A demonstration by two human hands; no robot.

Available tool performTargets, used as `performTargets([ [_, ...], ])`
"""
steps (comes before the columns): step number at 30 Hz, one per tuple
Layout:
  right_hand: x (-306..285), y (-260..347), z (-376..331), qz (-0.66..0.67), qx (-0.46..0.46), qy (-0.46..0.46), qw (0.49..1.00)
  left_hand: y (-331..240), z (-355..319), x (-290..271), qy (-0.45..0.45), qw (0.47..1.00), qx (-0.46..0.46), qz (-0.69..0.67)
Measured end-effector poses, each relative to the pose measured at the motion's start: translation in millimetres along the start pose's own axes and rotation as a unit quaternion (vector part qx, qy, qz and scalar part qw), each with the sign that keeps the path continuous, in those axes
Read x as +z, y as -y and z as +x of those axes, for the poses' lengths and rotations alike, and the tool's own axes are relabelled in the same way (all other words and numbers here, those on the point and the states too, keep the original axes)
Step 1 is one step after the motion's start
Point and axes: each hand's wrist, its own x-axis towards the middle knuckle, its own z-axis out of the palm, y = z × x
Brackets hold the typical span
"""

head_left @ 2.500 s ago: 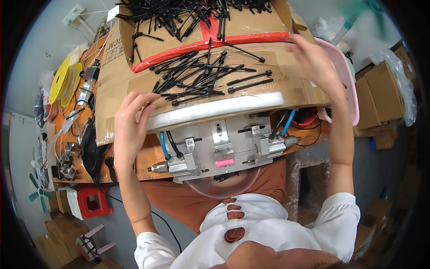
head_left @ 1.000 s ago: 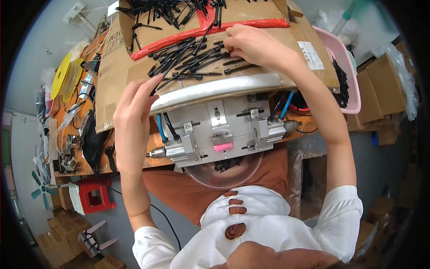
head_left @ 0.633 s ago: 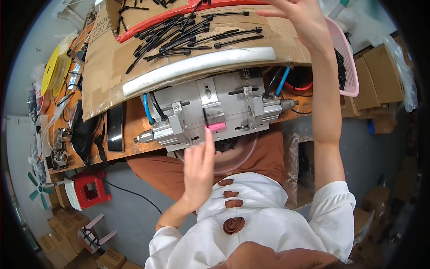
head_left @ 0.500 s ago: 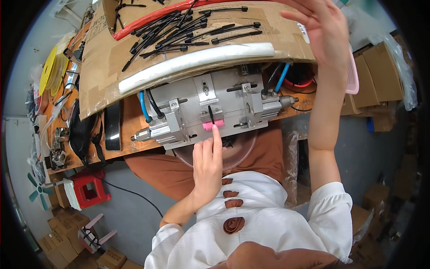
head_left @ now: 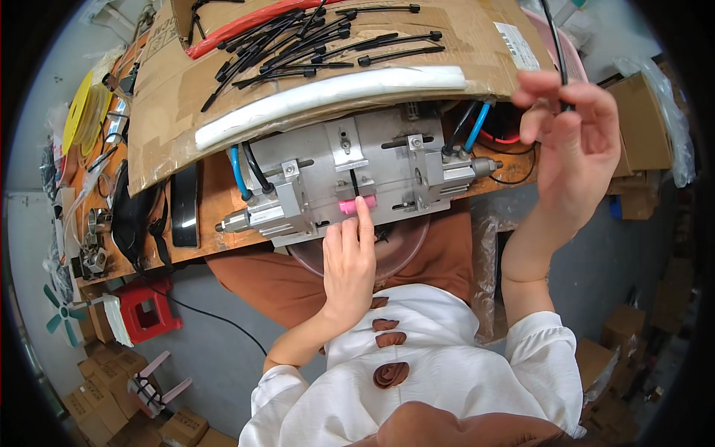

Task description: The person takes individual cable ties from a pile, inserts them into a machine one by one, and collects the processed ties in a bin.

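Note:
My left hand [head_left: 347,264] presses its straight index fingertip on a short black rod [head_left: 354,181] lying in a pink block [head_left: 348,206]. Its other fingers are bent and grip nothing I can see. The block sits at the front middle of a grey metal fixture [head_left: 320,164] with a cylinder at each side. Raised at the right, my right hand [head_left: 577,149] pinches a thin black rod [head_left: 553,37] that points upward out of view. Below the fixture, partly behind my left hand, a clear bowl [head_left: 406,261] with dark pieces rests by my lap.
A cardboard sheet [head_left: 167,127] covers the fixture's back, with a white foam strip [head_left: 335,100] along its edge. Several black rods with thicker ends [head_left: 402,58] lie on it. Blue tubes [head_left: 479,127] run to the cylinders. A pink basket [head_left: 570,56] stands at the far right.
My right hand has come down and toward me from the far right, now with a black rod between its fingers. My left fingertip has moved slightly forward on the pink block.

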Motion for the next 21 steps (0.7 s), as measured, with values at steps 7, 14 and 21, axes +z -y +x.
performTargets([
  [7, 40, -4, -86, -0.293, 0.073, 0.128, 0.945, 0, -3, 0, 0.014, 1.000, -0.017, -0.020],
  [14, 77, -34, -161, -0.329, 0.100, 0.218, 0.913, 6, -24, -31, -0.039, 0.993, -0.088, -0.069],
  [21, 86, -46, -159, -0.294, 0.133, 0.258, 0.911, 11, -27, -28, -0.043, 0.992, -0.099, -0.064],
])
